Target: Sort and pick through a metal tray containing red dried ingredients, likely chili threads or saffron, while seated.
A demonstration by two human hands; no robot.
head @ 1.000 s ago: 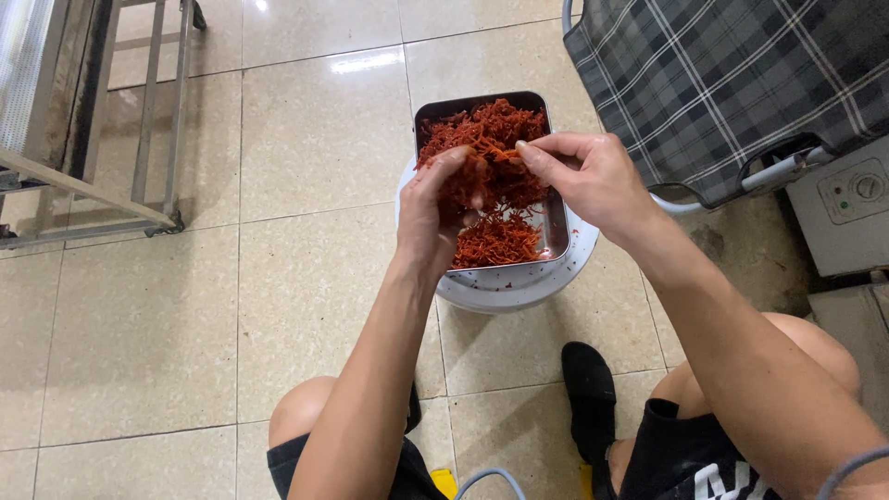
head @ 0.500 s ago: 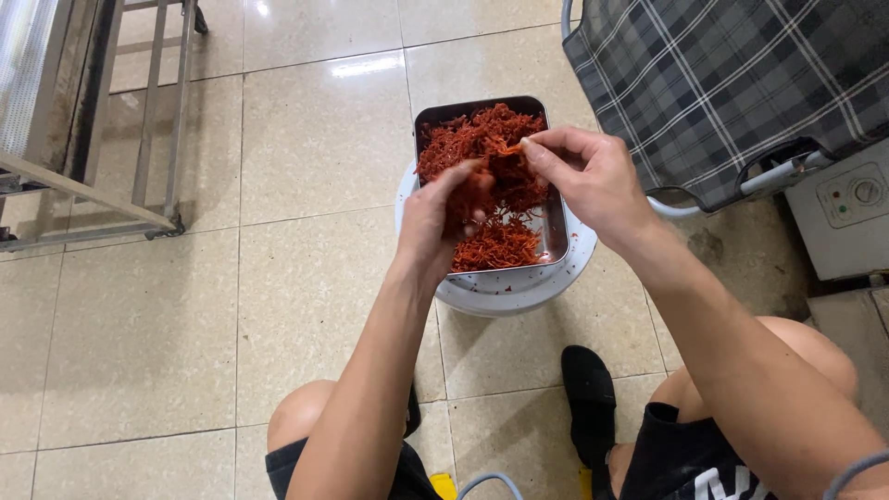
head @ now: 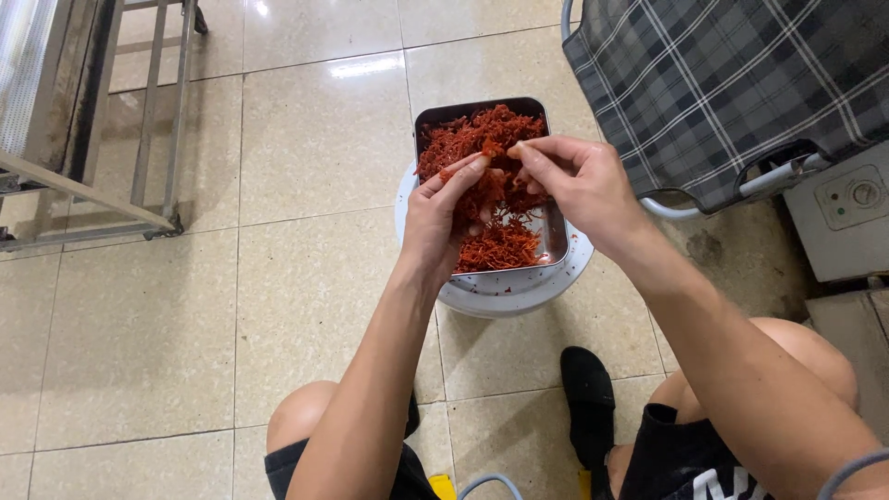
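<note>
A tiled floor of glossy beige squares fills the view. At the upper right stands a folding chair with grey plaid fabric and a pale tube frame; at the upper left is a metal rack. A grey box with a dial sits at the right edge. The person squats, bare knees low in the picture, a black shoe between them.

In the middle, a white bucket stands on the floor, and a steel tray rests on top of it. The tray holds red shreds, heaped at the far end and thinner near the front.

Both hands are over the tray. The left hand has its fingers curled around a clump of shreds, thumb pressed on top. The right hand pinches a small tuft of the same clump between thumb and fingers, just beside the left.
</note>
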